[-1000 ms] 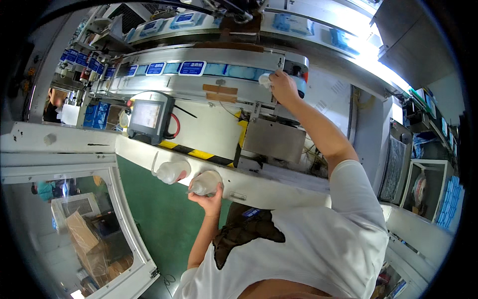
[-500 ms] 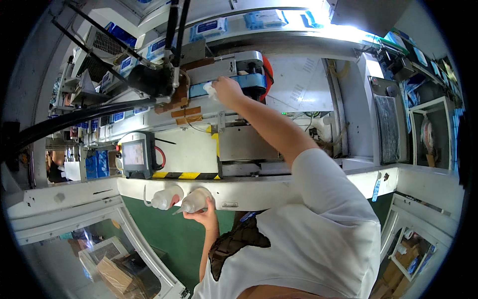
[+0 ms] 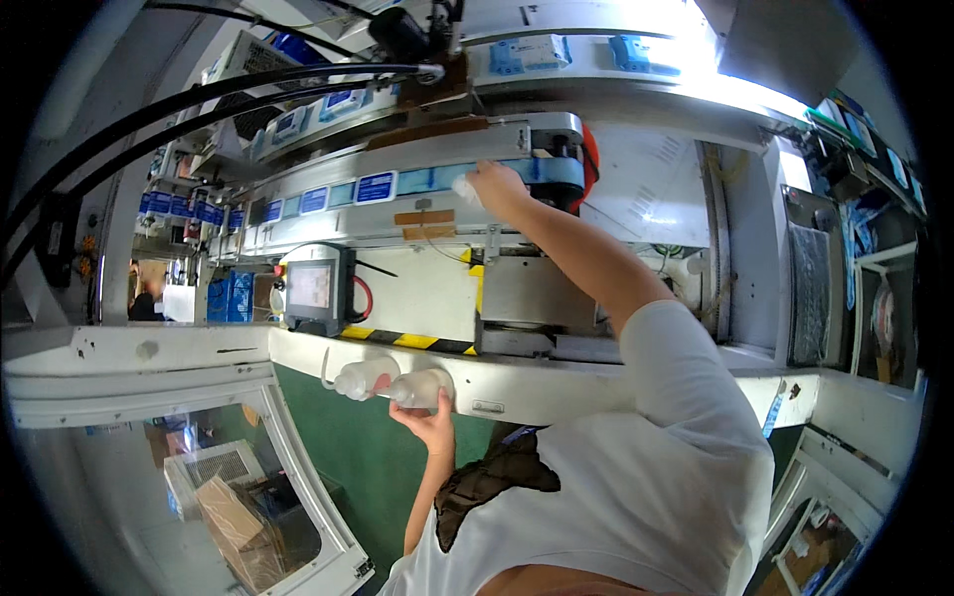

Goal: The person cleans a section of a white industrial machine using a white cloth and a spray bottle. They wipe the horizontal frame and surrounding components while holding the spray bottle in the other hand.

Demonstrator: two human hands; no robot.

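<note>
Partly hidden: right hand point(image 3: 494, 185) grips small bottle point(image 3: 464, 189).

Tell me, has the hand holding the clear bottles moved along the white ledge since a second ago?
No. The left hand stays under the two clear bottles at the white ledge, right of the small screen.

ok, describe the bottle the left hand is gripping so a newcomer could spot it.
Find the long white ledge running across the machine's front, below the small grey monitor. Two clear plastic bottles lie there side by side. The one meant is the right bottle, with the left hand under it; the other bottle lies untouched.
</note>
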